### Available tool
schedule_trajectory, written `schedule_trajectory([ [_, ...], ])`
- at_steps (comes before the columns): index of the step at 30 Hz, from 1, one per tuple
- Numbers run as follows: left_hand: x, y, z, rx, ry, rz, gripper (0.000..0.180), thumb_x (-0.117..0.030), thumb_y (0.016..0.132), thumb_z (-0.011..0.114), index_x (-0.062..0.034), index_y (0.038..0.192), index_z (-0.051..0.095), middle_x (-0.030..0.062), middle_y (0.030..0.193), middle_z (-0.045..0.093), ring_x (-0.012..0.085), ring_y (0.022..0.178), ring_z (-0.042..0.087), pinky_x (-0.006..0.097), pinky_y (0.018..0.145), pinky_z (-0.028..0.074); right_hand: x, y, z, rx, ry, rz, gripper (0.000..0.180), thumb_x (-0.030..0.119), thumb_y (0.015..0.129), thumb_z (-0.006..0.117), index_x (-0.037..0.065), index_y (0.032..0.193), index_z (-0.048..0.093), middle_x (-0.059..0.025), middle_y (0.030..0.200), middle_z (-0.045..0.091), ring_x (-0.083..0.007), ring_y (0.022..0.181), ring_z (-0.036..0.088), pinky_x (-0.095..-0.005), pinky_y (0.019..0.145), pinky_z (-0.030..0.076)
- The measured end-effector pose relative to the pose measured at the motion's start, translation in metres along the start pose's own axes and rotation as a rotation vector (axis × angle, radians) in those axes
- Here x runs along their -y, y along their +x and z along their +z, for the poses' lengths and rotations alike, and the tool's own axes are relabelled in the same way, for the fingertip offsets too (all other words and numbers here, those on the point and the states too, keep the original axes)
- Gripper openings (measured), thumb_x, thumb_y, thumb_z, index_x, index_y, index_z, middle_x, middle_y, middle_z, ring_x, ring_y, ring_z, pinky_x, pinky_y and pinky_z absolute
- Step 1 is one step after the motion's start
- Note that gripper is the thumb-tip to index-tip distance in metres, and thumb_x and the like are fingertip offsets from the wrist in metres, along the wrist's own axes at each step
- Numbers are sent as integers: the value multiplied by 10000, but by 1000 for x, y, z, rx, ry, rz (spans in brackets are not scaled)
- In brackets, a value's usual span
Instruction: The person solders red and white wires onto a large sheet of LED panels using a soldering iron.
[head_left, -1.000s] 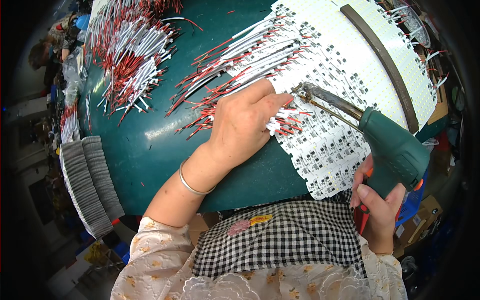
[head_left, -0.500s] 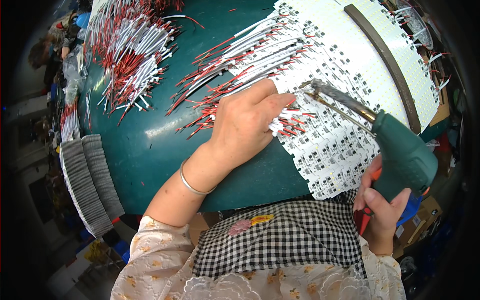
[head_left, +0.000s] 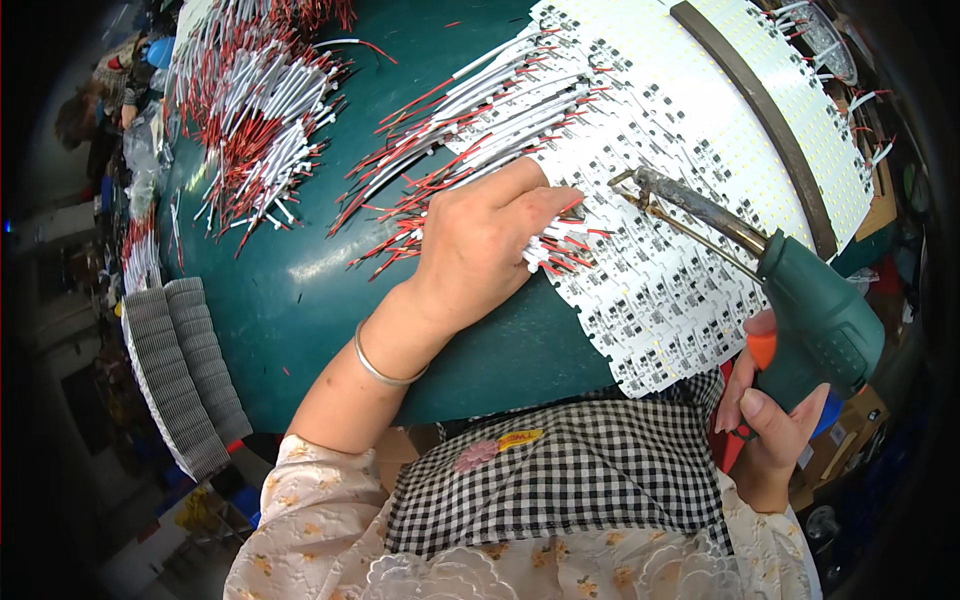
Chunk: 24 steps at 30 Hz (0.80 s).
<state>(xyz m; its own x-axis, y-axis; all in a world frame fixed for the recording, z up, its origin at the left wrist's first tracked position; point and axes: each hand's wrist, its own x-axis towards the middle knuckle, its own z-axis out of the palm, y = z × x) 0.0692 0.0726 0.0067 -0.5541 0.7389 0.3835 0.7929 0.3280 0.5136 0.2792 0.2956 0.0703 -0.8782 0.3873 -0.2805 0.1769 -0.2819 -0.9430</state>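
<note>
My left hand [head_left: 475, 245] rests over the near-left edge of the circuit boards [head_left: 640, 310]. It is closed around a bundle of short wires [head_left: 558, 246], white-sleeved with red and black ends, which stick out by the thumb and fingertips. In my right hand [head_left: 768, 425] is a green soldering gun [head_left: 822, 315] with an orange trigger, gripped by its handle. Its dark, burnt tip points left and hangs over the boards, right of my left hand; whether it touches them I cannot tell. More wires [head_left: 500, 85] lie in rows across the boards' left edge.
A big heap of red and white wires [head_left: 270, 125] covers the far left of the green table [head_left: 330, 340]. One dark curved bar [head_left: 765, 125] lies across the white boards. Grey ribbed stacks [head_left: 180, 370] stand at the left edge. Someone [head_left: 95, 105] sits far left.
The soldering gun has shifted a little right and toward me, its tip drawing away from my left hand. My left hand keeps its hold on the wires. The whole view has slid slightly.
</note>
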Motion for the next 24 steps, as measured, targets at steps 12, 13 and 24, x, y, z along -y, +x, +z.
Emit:
schedule_trajectory([
  [12, 1, -1, 4, -53, 27, 111, 319, -27, 661, 729, -58, 978, 717, 63, 716, 596, 197, 611, 603, 306, 507, 471, -10, -6, 10, -41, -51, 101, 504, 99, 776, 720, -90, 1163, 457, -139, 789, 561, -145, 504, 539, -252, 457, 480],
  [13, 1, -1, 5, -53, 28, 110, 319, -27, 661, 729, -58, 978, 717, 63, 716, 596, 197, 611, 603, 306, 507, 471, -10, -5, 11, -14, -72, 100, 515, 89, 775, 720, -86, 1179, 454, -137, 793, 561, -146, 519, 541, -252, 465, 482],
  [24, -1, -3, 8, -91, 89, 160, 372, -27, 629, 723, -63, 998, 688, 64, 719, 597, 207, 607, 599, 314, 500, 470, -11, -10, 6, 13, -203, 100, 558, 69, 757, 713, -88, 1214, 433, -120, 779, 540, -141, 522, 530, -254, 466, 477],
])
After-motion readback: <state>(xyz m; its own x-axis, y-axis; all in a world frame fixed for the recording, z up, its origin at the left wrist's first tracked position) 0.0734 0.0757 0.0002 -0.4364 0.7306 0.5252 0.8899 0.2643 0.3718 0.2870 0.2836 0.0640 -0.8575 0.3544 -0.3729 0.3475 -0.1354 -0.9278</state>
